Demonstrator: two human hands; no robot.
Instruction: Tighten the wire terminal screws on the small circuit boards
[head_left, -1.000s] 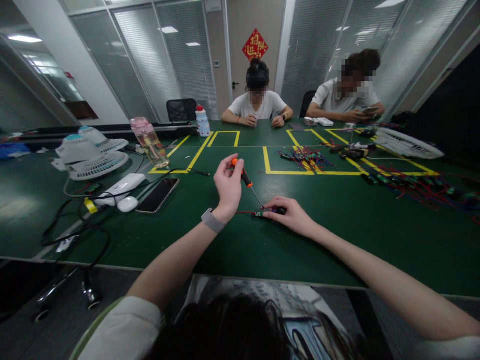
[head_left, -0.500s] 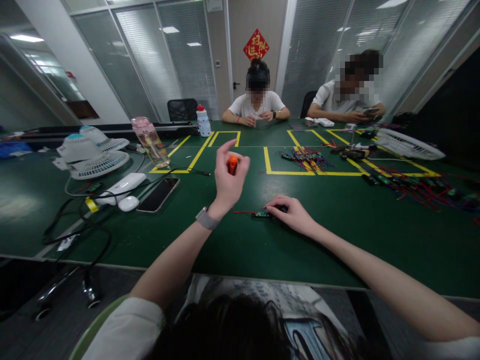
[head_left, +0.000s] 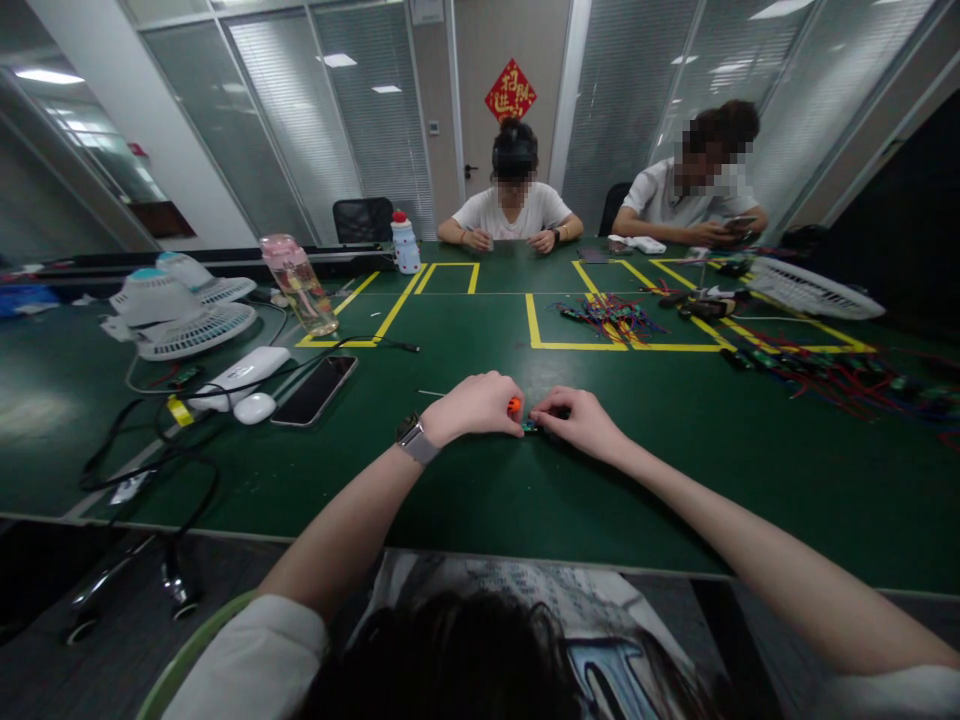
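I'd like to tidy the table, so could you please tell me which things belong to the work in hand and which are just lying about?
In hand: screwdriver in left hand; circuit board held by right hand.
Lying about: phone, mouse, pink bottle, desk fans, wire bundle.

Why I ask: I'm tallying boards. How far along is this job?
Done: hard to tell; a pile of wired boards lies in the yellow box. In hand: left hand grips the screwdriver, right hand holds one board on the table. Left: likely the tangle at far right.
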